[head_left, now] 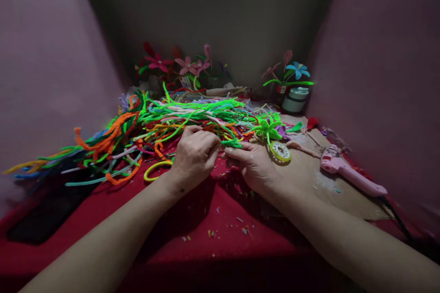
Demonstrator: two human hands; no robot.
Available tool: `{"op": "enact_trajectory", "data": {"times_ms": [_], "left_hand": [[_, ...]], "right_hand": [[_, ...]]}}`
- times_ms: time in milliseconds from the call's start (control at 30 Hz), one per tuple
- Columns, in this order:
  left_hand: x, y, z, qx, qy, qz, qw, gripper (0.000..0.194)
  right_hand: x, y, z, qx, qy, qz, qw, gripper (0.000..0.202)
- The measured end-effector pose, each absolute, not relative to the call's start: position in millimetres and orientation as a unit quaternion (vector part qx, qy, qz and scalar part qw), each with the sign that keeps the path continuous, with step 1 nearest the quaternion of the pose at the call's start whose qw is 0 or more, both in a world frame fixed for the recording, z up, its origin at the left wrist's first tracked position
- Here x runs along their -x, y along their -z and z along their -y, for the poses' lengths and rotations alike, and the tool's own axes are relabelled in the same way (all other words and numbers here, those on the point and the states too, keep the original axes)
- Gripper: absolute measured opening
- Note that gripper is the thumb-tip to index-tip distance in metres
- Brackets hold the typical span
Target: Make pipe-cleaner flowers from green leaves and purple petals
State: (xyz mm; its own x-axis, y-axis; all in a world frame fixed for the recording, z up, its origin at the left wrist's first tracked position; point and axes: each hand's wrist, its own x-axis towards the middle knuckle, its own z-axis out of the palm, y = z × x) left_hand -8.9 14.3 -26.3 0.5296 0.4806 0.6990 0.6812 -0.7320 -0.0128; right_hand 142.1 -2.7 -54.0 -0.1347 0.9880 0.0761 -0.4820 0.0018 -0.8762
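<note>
Near the middle of the red-covered table (227, 233), my left hand (196, 152) is closed, its fingers curled, and what it may hold is hidden. Just to its right, my right hand (252, 165) pinches with thumb and fingers beside a small green fuzzy piece (233, 143). The fingertips of both hands are close together. Behind them lies a large pile of colored pipe cleaners (192, 114), mostly green, with orange ones at the left. A green fuzzy flower (268, 129) sits right of my right hand, above a yellow-rimmed white disc (280, 152).
A pink glue gun (350, 175) rests on cardboard (309, 183) at the right. Yellow scissor handles (156, 169) lie left of my left hand; a dark flat object (44, 215) is further left. Fuzzy flowers (187, 66) and a pale jar (295, 100) stand behind.
</note>
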Motion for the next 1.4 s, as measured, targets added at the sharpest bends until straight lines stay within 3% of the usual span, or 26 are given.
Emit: {"op": "enact_trajectory", "data": {"times_ms": [167, 300, 467, 567, 667, 833, 933, 1000, 1100, 1167, 1233, 1333, 1400], "left_hand": [[9.5, 24.3, -15.4, 0.887, 0.288, 0.299, 0.200, 0.022], [11.3, 20.8, -17.4, 0.912, 0.254, 0.248, 0.205, 0.026], [15.6, 14.7, -17.7, 0.926, 0.252, 0.212, 0.182, 0.026], [17.3, 11.6, -16.1, 0.930, 0.255, 0.198, 0.177, 0.023], [17.4, 11.3, -15.6, 0.932, 0.247, 0.191, 0.187, 0.022], [15.6, 15.8, -17.0, 0.940, 0.231, 0.177, 0.180, 0.025], [14.9, 16.4, -16.5, 0.937, 0.242, 0.189, 0.164, 0.022], [15.1, 14.7, -15.3, 0.918, 0.284, 0.221, 0.169, 0.015], [16.3, 10.1, -14.6, 0.823, 0.427, 0.331, 0.176, 0.035], [16.5, 7.8, -15.8, 0.723, 0.543, 0.414, 0.105, 0.039], [14.9, 8.1, -17.7, 0.638, 0.612, 0.462, -0.068, 0.034], [9.2, 14.5, -18.2, 0.589, 0.548, 0.442, -0.396, 0.025], [4.6, 20.6, -16.3, 0.580, 0.473, 0.412, -0.519, 0.023]], "right_hand": [[-151.9, 45.6, -0.8, 0.385, -0.630, 0.449, 0.503, 0.025], [-163.6, 39.7, -7.2, 0.390, -0.634, 0.526, 0.411, 0.021], [-177.8, 37.2, -10.9, 0.342, -0.715, 0.514, 0.328, 0.016], [-184.0, 36.4, -11.4, 0.274, -0.754, 0.522, 0.291, 0.022], [-182.8, 37.3, -10.7, 0.260, -0.748, 0.534, 0.296, 0.029], [-168.4, 45.1, -8.7, 0.314, -0.732, 0.524, 0.301, 0.015], [-161.6, 48.6, -8.3, 0.324, -0.728, 0.494, 0.348, 0.011], [-159.5, 48.7, -7.9, 0.334, -0.691, 0.503, 0.398, 0.011], [-158.8, 46.6, -6.7, 0.348, -0.606, 0.535, 0.474, 0.015], [-158.7, 44.9, -5.1, 0.363, -0.561, 0.544, 0.508, 0.017], [-157.7, 43.7, -2.8, 0.372, -0.537, 0.539, 0.532, 0.017], [-155.1, 43.0, 1.2, 0.373, -0.521, 0.547, 0.539, 0.017], [-153.5, 43.1, 3.6, 0.379, -0.512, 0.568, 0.521, 0.018]]}}
